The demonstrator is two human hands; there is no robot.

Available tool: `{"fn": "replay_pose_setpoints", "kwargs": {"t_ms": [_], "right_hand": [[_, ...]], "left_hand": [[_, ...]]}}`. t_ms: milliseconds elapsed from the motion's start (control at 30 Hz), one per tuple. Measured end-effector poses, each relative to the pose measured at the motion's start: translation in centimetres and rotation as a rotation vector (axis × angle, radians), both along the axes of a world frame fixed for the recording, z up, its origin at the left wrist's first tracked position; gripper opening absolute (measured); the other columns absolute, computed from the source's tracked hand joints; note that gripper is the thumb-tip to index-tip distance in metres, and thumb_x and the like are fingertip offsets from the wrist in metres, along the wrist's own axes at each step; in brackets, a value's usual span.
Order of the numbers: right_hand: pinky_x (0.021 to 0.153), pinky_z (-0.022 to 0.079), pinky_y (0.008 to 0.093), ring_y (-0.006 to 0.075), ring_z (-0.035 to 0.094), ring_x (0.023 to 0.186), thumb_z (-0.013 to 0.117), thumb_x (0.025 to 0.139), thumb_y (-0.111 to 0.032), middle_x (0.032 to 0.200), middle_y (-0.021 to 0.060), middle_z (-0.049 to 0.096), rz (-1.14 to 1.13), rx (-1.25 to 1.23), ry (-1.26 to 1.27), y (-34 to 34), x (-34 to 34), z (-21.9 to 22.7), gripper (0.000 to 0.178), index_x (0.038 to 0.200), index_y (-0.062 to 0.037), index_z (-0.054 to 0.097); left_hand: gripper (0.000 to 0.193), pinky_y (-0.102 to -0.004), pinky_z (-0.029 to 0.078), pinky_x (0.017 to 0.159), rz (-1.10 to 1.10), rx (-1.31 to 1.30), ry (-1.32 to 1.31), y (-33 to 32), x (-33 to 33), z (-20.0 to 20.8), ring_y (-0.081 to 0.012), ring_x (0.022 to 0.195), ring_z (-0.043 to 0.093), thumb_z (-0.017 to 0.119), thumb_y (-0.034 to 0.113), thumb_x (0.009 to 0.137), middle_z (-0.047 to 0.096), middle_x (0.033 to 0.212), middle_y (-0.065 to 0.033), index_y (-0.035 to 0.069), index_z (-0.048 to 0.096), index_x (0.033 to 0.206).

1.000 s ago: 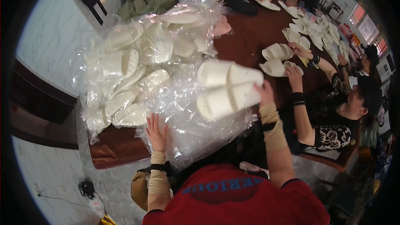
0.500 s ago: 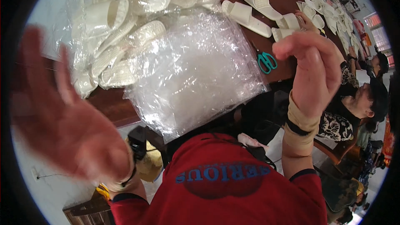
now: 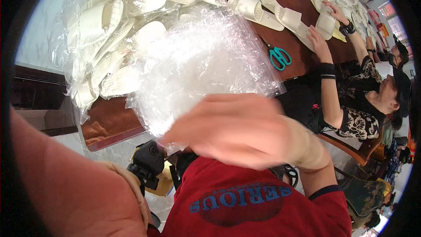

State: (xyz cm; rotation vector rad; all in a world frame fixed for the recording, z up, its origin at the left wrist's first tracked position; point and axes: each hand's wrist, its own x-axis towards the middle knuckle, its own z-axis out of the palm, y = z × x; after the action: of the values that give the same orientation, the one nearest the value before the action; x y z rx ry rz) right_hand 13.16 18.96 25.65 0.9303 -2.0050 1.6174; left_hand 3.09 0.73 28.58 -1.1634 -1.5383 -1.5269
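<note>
My left hand (image 3: 79, 193) is very close and large at the lower left; its fingers run out of view, so I cannot see whether they are closed. In front of my chest my right hand (image 3: 232, 131) is smeared by motion, above the near edge of a stack of clear plastic bags (image 3: 197, 57). Neither hand visibly holds anything. Left of the stack, a heap of white slippers (image 3: 103, 19) in clear plastic lies on the brown table (image 3: 109, 120). Teal-handled scissors (image 3: 280, 58) rest right of the bags.
Loose white slippers (image 3: 254, 12) lie on the far side of the table, with more heaped farther right. A co-worker's hands (image 3: 320, 44) reach over slippers at the right. Near the table's front edge is a black device (image 3: 149, 158).
My right hand has swung left and down, across the near edge of the bags. My left hand has come closer to the camera. The co-worker's hands now show over the slippers.
</note>
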Motion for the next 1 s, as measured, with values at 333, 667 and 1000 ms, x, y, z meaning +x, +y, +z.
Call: {"fn": "replay_pose_setpoints", "kwargs": {"t_ms": [333, 667, 1000], "right_hand": [[0.110, 0.022, 0.0657, 0.0351, 0.024, 0.143, 0.073, 0.079, -0.026, 0.153, 0.0130, 0.029, -0.476, 0.990, -0.329, 1.5, -2.0, -19.3, 0.066, 0.140, -0.0221, 0.047], [0.055, 0.052, 0.0368, 0.0257, 0.063, 0.063, 0.065, 0.083, -0.029, 0.076, 0.0131, 0.064, -1.203, 1.269, -0.419, -1.3, 10.9, 6.6, 0.026, 0.073, -0.0053, 0.063], [0.073, 0.050, 0.0324, 0.0215, 0.061, 0.082, 0.055, 0.090, -0.021, 0.091, 0.0094, 0.062, -1.330, 1.714, -0.123, 25.1, 4.4, -6.4, 0.018, 0.095, -0.0030, 0.059]], "left_hand": [[0.050, -0.0547, 0.031, 0.112, -0.046, 0.115, 0.260, 1.4, -3.4, 1.8, -0.0409, 0.134, 0.040, 0.040, 0.021, 0.098, 0.043, 0.141, -0.0280, -0.004, 0.036, 0.141], [0.049, -0.0545, 0.031, 0.112, -0.197, 0.010, 0.281, 5.4, -7.6, 0.7, -0.0406, 0.134, 0.041, 0.040, 0.021, 0.099, 0.044, 0.140, -0.0278, -0.004, 0.037, 0.141], [0.048, -0.0542, 0.032, 0.112, -0.292, 0.017, 0.268, 8.8, -6.9, -0.7, -0.0402, 0.133, 0.041, 0.039, 0.021, 0.099, 0.045, 0.140, -0.0277, -0.004, 0.038, 0.140]]}}
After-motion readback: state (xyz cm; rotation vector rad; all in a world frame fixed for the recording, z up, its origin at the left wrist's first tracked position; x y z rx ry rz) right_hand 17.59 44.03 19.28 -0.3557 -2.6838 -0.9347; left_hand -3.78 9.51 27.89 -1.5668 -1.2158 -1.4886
